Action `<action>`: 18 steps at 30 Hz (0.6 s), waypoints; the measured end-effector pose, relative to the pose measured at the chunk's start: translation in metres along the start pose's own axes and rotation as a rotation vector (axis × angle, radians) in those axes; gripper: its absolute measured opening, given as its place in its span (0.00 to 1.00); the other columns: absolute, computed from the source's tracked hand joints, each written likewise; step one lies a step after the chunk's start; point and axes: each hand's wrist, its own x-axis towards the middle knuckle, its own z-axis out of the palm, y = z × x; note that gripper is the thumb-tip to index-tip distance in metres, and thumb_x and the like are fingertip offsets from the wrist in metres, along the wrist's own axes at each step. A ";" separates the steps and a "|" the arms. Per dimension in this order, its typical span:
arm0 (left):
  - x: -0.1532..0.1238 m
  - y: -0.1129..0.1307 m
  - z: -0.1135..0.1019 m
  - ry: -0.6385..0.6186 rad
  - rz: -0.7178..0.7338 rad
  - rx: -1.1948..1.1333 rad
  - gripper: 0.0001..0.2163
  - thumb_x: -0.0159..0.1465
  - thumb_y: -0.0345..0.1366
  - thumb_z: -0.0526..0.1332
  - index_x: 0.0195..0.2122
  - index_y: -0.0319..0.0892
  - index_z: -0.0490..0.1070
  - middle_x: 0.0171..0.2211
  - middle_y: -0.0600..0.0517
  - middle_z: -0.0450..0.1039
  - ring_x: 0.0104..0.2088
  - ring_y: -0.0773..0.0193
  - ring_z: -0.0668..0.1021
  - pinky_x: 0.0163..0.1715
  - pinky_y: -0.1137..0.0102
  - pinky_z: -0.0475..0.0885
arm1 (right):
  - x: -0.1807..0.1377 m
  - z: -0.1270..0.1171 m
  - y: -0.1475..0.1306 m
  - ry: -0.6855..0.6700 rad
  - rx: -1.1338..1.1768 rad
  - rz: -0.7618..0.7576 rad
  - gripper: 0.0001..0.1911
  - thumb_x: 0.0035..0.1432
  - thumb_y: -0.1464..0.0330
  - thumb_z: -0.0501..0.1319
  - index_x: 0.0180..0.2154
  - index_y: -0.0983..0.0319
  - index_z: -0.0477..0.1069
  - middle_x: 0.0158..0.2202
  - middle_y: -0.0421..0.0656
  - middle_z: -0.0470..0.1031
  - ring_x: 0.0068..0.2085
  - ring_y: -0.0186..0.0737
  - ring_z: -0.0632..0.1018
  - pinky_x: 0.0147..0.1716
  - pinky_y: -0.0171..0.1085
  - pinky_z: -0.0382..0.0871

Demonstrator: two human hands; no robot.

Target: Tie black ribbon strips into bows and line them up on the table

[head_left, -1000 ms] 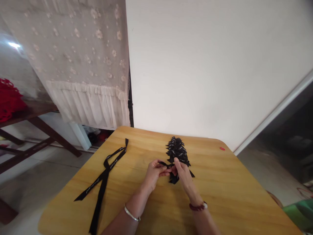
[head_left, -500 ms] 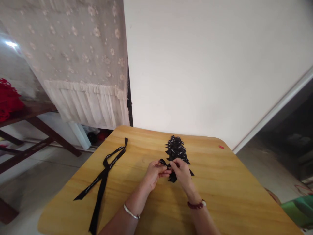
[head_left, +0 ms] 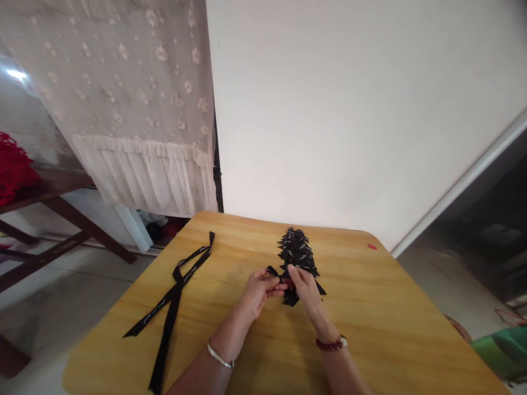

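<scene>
My left hand (head_left: 259, 288) and my right hand (head_left: 303, 288) meet at the middle of a wooden table (head_left: 370, 329). Both pinch a small black ribbon bow (head_left: 288, 285) between their fingertips; a loop sticks out to the left and a tail hangs below. Just beyond the hands lies a row of finished black bows (head_left: 297, 250), stacked in a line away from me. A silver bangle is on my left wrist and a dark red bead bracelet on my right.
Long black ribbon strips (head_left: 175, 299) lie on the table's left side, reaching its near edge. A tiny red bit (head_left: 372, 246) sits at the far right corner. White wall behind; lace curtain (head_left: 123, 109) and a dark wooden bench (head_left: 49, 197) to the left.
The hands have stayed in place; the fingers have shifted slightly on the small bow. The view has drifted a little.
</scene>
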 end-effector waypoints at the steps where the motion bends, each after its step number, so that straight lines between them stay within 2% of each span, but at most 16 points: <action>1: 0.000 0.000 0.000 -0.013 -0.009 -0.001 0.06 0.47 0.25 0.63 0.27 0.33 0.68 0.24 0.45 0.75 0.24 0.64 0.77 0.22 0.75 0.72 | 0.001 0.000 0.001 -0.002 -0.024 -0.029 0.20 0.50 0.54 0.52 0.16 0.61 0.58 0.14 0.36 0.61 0.19 0.33 0.64 0.18 0.31 0.56; 6: -0.002 0.001 0.001 -0.099 -0.046 -0.037 0.08 0.48 0.24 0.63 0.30 0.32 0.70 0.28 0.43 0.75 0.28 0.62 0.78 0.26 0.75 0.72 | 0.003 0.001 0.007 0.040 -0.084 -0.063 0.19 0.50 0.57 0.54 0.15 0.61 0.56 0.14 0.34 0.57 0.18 0.31 0.61 0.18 0.30 0.54; 15: -0.002 0.000 0.002 -0.076 -0.019 0.006 0.09 0.46 0.24 0.64 0.29 0.33 0.69 0.27 0.45 0.75 0.26 0.63 0.77 0.24 0.75 0.72 | 0.002 0.000 0.004 0.016 -0.068 -0.083 0.15 0.49 0.60 0.55 0.17 0.61 0.60 0.15 0.36 0.62 0.19 0.32 0.65 0.19 0.30 0.57; 18: -0.003 0.000 0.002 -0.068 -0.015 0.021 0.09 0.46 0.25 0.64 0.29 0.33 0.69 0.27 0.44 0.75 0.26 0.62 0.77 0.23 0.75 0.72 | 0.002 0.000 0.003 0.031 -0.060 -0.066 0.16 0.49 0.60 0.55 0.16 0.61 0.59 0.14 0.35 0.60 0.18 0.31 0.63 0.18 0.30 0.56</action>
